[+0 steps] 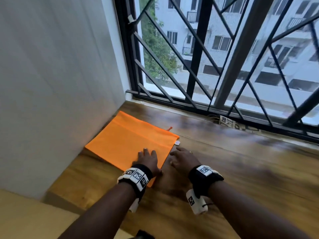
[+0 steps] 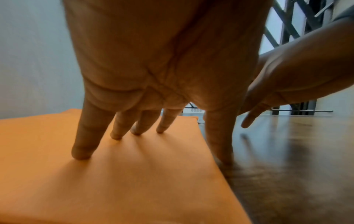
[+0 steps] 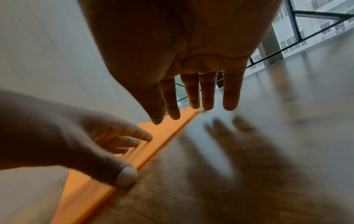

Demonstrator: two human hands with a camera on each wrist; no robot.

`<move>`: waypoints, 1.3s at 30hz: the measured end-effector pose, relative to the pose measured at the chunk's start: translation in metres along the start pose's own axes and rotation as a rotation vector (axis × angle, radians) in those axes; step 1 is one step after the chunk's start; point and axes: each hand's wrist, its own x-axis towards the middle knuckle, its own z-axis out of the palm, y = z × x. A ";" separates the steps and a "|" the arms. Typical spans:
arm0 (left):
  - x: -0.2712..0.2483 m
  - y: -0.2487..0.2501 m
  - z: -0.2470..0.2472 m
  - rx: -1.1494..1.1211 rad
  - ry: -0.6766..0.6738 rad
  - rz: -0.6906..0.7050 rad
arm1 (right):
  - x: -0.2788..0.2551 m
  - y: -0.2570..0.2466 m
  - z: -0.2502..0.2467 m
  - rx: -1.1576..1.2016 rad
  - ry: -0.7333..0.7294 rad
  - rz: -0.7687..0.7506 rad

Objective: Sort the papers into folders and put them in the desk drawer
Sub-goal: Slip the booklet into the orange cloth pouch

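We see a flat orange folder point(image 1: 127, 144) with a zip edge lying on the brown wooden desk top point(image 1: 241, 161), tucked into the corner where the white wall point(image 1: 51, 83) meets the window. A small orange pull tab point(image 1: 170, 128) and a small white tag point(image 1: 177, 143) stick out at its far right edge.

Our left hand point(image 1: 148, 160) rests on the near right part of the folder. Its fingers point(image 2: 82, 145) are straight and spread, their tips pressing down on the orange surface, while the thumb comes down at the folder's right edge, where it meets the wood. Nothing is gripped; the hand lies flat and wide.

Our right hand point(image 1: 183, 159) is just to the right of the left one, beside the folder's right edge and above bare wood. Its fingers are stretched out and apart, holding nothing. In the right wrist view they appear to hover over the desk, with a blurred shadow below them, though the motion blur makes contact hard for us to judge.

Beyond both hands stands the black metal window grille point(image 1: 198, 57), with pale apartment buildings point(image 1: 259, 40) and a green tree point(image 1: 155, 49) outside.
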 end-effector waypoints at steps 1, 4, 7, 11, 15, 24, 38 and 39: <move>-0.002 0.003 0.001 0.019 -0.017 0.023 | 0.000 0.002 0.000 0.005 0.017 -0.004; -0.011 0.015 0.003 0.096 -0.078 0.113 | 0.000 0.013 -0.003 0.034 0.078 0.049; -0.018 0.030 0.009 0.183 -0.151 0.240 | -0.005 0.029 -0.013 0.024 0.163 0.121; -0.023 0.051 0.015 0.257 -0.189 0.437 | -0.015 0.057 -0.030 -0.009 0.276 0.256; -0.032 0.072 0.021 0.305 -0.222 0.590 | -0.029 0.091 -0.037 0.017 0.218 0.442; -0.048 0.101 0.018 0.250 -0.315 0.712 | -0.062 0.138 -0.044 0.346 0.357 0.615; -0.045 0.240 0.061 0.403 -0.214 0.723 | -0.211 0.274 -0.063 0.535 0.607 0.928; -0.047 0.254 0.063 0.398 -0.217 0.722 | -0.219 0.285 -0.064 0.551 0.622 0.927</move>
